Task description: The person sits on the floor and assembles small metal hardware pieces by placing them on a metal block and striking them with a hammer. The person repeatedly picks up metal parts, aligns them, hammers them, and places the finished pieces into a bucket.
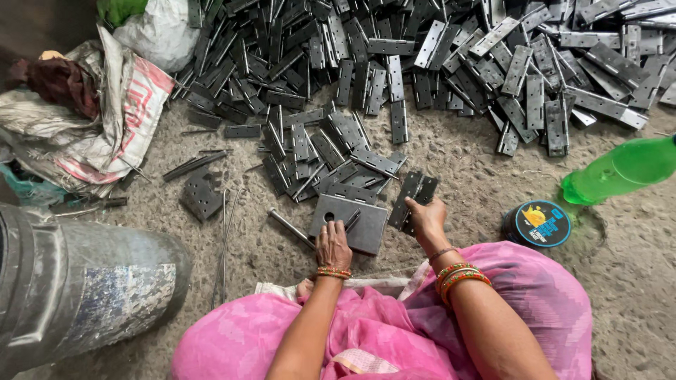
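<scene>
A flat grey steel block with a round hole [350, 222] lies on the sandy concrete floor [458, 162] just in front of the seated person's knees. The left hand [332, 244] rests on the near edge of this block, fingers curled downward over a thin dark metal pin [352, 219] that lies across the block; whether the fingers actually pinch the pin cannot be told. A plain steel rod [290, 226] lies on the floor touching the block's left side. Just right of the block, the right hand [427, 217] is closed around a small stack of dark grey metal hinge leaves [414, 195], thumb and fingers pressed on their lower ends while the upper ends fan out. Beyond both hands a loose scatter of the same hinge leaves [331, 151] spreads toward a large heap of hinges [451, 56] along the top. To the right stand a round black tin with a blue lid [539, 224] and a tilted green plastic bottle [623, 169]. At far left are a dull metal drum [77, 281] and crumpled woven sacks [105, 119]
</scene>
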